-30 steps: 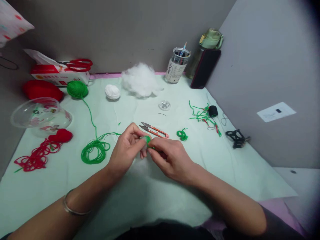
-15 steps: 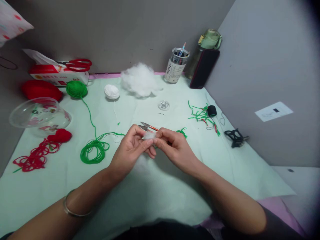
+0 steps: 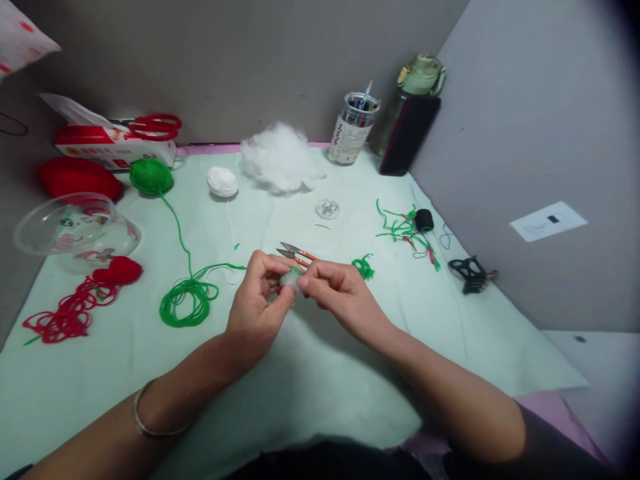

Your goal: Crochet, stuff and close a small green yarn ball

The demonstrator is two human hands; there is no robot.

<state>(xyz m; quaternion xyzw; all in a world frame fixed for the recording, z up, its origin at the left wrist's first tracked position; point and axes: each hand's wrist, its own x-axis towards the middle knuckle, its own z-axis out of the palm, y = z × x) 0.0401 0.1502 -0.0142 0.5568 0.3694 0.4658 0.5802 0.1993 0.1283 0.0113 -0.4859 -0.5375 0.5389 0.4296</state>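
Note:
Over the middle of the table, my left hand (image 3: 257, 310) is closed around a small green yarn piece (image 3: 297, 270), mostly hidden by the fingers. A tuft of white fibre stuffing (image 3: 289, 280) sits against it, between the two hands. My right hand (image 3: 343, 293) pinches at the tuft's right side with thumb and forefinger. Just beyond the fingertips lie thread snips (image 3: 299, 252) with orange handles, partly covered by the hands. Green yarn (image 3: 185, 303) lies coiled to the left, leading back to a green ball (image 3: 151, 176).
A heap of white stuffing (image 3: 283, 159) and a white yarn ball (image 3: 223, 181) lie at the back. Red yarn (image 3: 65, 317) and a clear plastic tub (image 3: 75, 227) are on the left. Yarn scraps (image 3: 407, 230) and a black hair claw (image 3: 470, 273) lie right; a pen jar (image 3: 353, 133) stands behind.
The hands have shifted slightly left and the stuffing tuft has moved down with them. More green shows beside it now, and the left thumb has drawn back a little.

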